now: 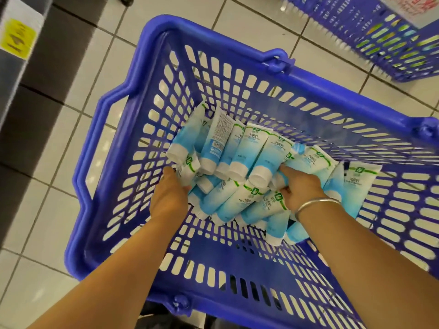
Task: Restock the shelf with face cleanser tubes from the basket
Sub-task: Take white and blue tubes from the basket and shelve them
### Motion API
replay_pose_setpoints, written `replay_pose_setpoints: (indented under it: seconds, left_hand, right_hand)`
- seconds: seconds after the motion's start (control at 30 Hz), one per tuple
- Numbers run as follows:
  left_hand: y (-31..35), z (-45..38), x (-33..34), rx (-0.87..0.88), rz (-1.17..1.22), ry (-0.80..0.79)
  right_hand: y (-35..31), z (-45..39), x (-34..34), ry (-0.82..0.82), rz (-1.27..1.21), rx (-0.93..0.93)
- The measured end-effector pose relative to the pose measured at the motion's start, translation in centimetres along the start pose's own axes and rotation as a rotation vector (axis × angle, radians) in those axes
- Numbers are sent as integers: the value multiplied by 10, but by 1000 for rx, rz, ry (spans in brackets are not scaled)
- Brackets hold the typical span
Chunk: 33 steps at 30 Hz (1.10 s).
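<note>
A blue plastic basket (152, 74) sits on a white tiled floor (42, 191), holding a pile of blue-and-white face cleanser tubes (240, 148). The upper row of tubes lies side by side, long axes running away from the person, white caps pointing toward the person. The lower tubes slant, caps down-left. The left hand (169, 198) is closed on tubes at the pile's left edge. The right hand (300, 189), a metal bangle (316, 203) on its wrist, digs fingers into the pile's right side, gripping tubes. A second blue basket (380, 39) stands far right.
</note>
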<state>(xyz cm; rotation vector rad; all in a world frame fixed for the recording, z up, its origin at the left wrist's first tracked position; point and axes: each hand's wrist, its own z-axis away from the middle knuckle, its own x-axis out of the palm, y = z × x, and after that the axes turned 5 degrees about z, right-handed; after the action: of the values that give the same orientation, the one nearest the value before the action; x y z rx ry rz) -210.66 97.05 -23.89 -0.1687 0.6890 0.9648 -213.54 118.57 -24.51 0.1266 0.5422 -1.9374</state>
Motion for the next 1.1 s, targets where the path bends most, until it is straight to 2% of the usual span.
replay_pose_setpoints:
  seconds: [0.03, 0.2, 0.3, 0.43, 0.53, 0.63, 0.77, 0.87, 1.0, 1.1]
  left_hand:
    - [0, -1, 1, 2, -21, 9]
    - [-1, -2, 3, 45, -169, -5]
    - [0, -1, 2, 19, -163, -3]
    - [3, 4, -4, 19, -223, -51]
    - [1, 17, -10, 108, -192, -74]
    - [0, 37, -18, 184, 7, -136]
    - [1, 68, -39, 286, 297, -317]
    - [5, 94, -61, 265, 612, -430]
    - [16, 130, -100, 200, 965, -469]
    - [20, 158, -142, 249, 1036, -450]
  right_hand:
    - [3, 1, -6, -28, 0, -22]
    - [4, 26, -21, -298, -337, 84]
    - [20, 39, -29, -436, -248, -11]
    - [36, 56, -33, -435, -217, -76]
    - [45, 67, -34, -401, -246, -83]
    - [47, 83, -35, -397, -219, -120]
    - [35, 111, -36, -400, -212, -138]
    - [23, 137, -38, -467, -221, -159]
    - [5, 185, -37, -519, -265, -226]
    - [-7, 233, -32, -524, -286, -296]
